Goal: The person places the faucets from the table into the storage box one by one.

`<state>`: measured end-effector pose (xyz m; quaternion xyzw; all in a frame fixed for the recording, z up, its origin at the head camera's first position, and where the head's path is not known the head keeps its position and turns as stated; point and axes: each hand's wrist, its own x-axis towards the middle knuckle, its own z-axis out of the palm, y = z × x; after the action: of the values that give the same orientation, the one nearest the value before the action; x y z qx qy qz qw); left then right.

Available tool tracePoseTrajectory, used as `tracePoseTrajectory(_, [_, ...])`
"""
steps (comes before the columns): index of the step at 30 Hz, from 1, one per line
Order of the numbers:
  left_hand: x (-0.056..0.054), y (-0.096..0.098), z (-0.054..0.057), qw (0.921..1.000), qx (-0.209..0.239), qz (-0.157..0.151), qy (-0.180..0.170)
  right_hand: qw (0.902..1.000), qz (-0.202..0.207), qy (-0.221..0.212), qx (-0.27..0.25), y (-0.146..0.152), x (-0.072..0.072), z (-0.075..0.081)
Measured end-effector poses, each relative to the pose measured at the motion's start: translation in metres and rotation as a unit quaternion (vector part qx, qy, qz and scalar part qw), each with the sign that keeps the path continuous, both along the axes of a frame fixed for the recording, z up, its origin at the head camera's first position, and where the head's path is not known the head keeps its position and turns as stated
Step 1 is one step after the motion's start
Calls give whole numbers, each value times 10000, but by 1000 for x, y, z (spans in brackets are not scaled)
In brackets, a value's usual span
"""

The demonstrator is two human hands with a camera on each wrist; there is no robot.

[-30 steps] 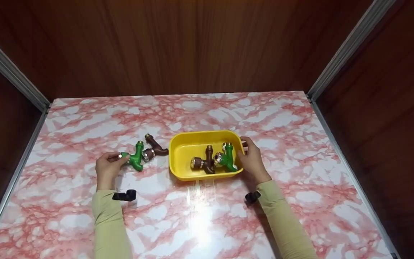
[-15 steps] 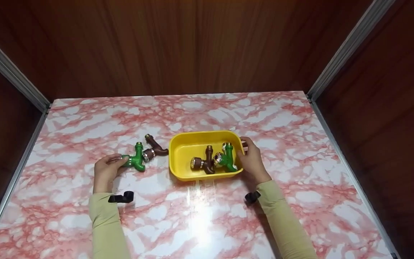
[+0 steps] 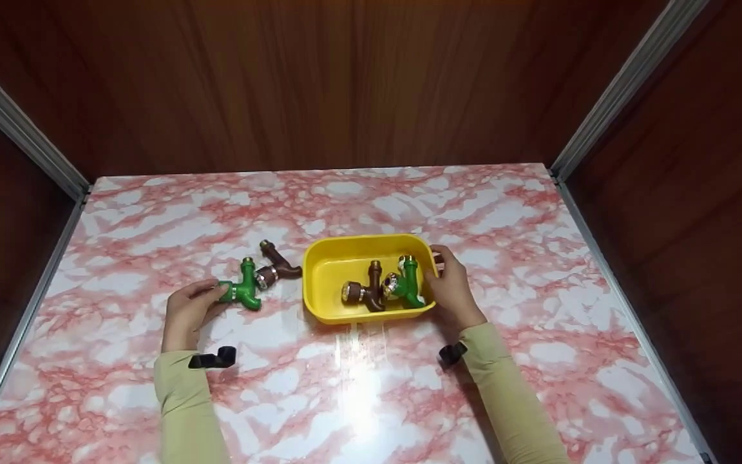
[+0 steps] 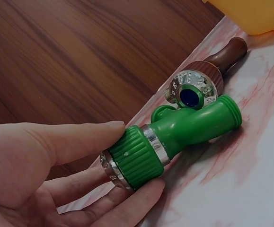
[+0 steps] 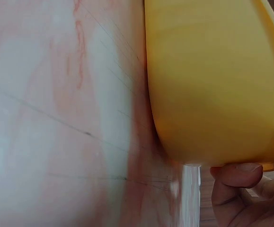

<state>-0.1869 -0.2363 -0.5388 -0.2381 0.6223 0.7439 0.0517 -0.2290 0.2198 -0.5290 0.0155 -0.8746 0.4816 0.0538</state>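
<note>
My left hand (image 3: 184, 309) pinches the ribbed handle of a green tap (image 3: 247, 283) between thumb and fingers. In the left wrist view, the thumb lies over the handle of this green tap (image 4: 193, 127) and fingers are underneath. Just beyond it lies a brown tap (image 3: 274, 260), its spout end close to the yellow tub (image 3: 329, 277). My right hand (image 3: 453, 290) grips the tub's right end, the thumb at the rim. Inside the tub are a brown tap (image 3: 374, 280) and a green tap (image 3: 411, 280); a second brass end shows beside the green one, its body hidden.
The red-and-white marbled table (image 3: 319, 393) is bounded by dark wooden panels (image 3: 319, 84) at the back and both sides. Metal strips (image 3: 628, 90) run along the corners. A black wrist strap (image 3: 213, 358) sits on each sleeve.
My left hand has shifted slightly left and toward me, and the green tap has turned a little and slid slightly nearer me. The right hand and tub have stayed still.
</note>
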Motion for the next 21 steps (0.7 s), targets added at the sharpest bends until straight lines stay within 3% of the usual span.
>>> tracePoseTrajectory(4, [-2,-7,-11,10000,67,-21,17,10000,0,-14,-10,-1,1,2])
tracePoseTrajectory(9, [-3,-9,-15,9999,38,12,100,10000,-21,-42,-17,-1,1,1])
tracePoseTrajectory(12, [-1,-7,-14,9998,21,-27,204,10000,-42,-46,-39,-1,0,1])
tracePoseTrajectory(21, [6,-1,-1,10000,-15,14,-7,10000,-42,-26,-67,-1,1,1])
